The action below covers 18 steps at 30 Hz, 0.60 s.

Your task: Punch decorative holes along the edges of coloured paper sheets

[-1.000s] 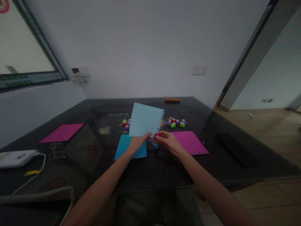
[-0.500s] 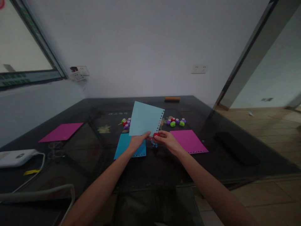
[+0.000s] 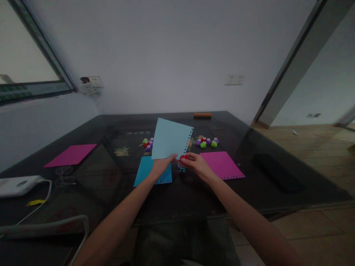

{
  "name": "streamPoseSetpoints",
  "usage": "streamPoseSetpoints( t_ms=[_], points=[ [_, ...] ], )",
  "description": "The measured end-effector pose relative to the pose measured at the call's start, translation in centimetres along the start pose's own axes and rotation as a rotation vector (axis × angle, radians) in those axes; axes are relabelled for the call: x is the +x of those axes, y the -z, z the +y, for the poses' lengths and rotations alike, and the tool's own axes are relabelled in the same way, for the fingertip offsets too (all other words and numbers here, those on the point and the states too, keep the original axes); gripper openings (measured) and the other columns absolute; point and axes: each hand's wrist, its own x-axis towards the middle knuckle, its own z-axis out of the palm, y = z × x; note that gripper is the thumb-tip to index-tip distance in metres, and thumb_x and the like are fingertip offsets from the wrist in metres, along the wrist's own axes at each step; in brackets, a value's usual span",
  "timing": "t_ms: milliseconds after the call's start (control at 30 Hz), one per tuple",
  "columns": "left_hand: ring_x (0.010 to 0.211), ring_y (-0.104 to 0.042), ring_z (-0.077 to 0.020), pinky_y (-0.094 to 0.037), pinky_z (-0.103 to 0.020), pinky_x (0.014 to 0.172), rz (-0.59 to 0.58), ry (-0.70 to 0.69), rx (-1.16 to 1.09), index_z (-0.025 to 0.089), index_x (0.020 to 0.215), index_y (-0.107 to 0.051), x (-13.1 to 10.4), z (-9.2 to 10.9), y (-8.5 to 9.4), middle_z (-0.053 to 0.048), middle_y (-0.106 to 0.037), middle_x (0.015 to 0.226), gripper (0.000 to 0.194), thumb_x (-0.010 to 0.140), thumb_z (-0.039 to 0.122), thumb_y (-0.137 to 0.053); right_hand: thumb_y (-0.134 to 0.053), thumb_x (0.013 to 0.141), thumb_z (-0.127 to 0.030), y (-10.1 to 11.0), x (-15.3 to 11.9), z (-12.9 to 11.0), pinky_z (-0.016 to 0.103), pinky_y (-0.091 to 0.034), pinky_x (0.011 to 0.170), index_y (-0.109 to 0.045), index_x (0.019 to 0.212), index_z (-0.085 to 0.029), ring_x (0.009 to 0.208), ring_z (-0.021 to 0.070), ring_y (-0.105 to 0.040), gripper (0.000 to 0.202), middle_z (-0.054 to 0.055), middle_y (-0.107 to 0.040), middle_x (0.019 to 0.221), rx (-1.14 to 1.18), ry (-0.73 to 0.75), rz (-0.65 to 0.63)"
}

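Note:
My left hand [image 3: 163,164] grips the lower edge of a pale blue sheet [image 3: 170,139] with holes down its right side. Close beside it, the fingers of my right hand [image 3: 196,163] pinch a small red piece [image 3: 183,157] at the sheet's lower right corner. Small blue bits [image 3: 181,169] show just below the fingers. Beneath my left hand lies a bright blue sheet [image 3: 144,170], and a pink sheet [image 3: 222,165] lies to the right of my right hand. Small green, red and purple pieces with eyes form a left group [image 3: 148,148], partly hidden by the raised sheet, and a right group [image 3: 203,144].
Another pink sheet [image 3: 71,155] lies at the left of the dark table [image 3: 177,212]. A white device [image 3: 19,186] with a cable is at the far left. To the right rests a black flat object [image 3: 277,172]. An orange-brown roll [image 3: 202,115] lies by the wall.
The view has shifted very slightly. Both hands keep their hold on the sheet and the red piece, with no other clear movement.

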Motion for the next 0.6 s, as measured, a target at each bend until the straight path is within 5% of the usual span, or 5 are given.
streamPoseSetpoints(
  t_ms=[600],
  points=[
    [0.109, -0.053, -0.0218, -0.031, -0.033, 0.101, -0.005, -0.012, 0.094, 0.017, 0.103, -0.062, -0.13, 0.0, 0.01, -0.006, -0.068, 0.1, 0.037, 0.072, 0.037, -0.059, -0.078, 0.055, -0.029, -0.24, -0.23, -0.18, 0.033, -0.049, 0.079, -0.06, 0.081, -0.016, 0.073, 0.0163, -0.064, 0.034, 0.004, -0.065, 0.084, 0.02, -0.01, 0.028]
  ],
)
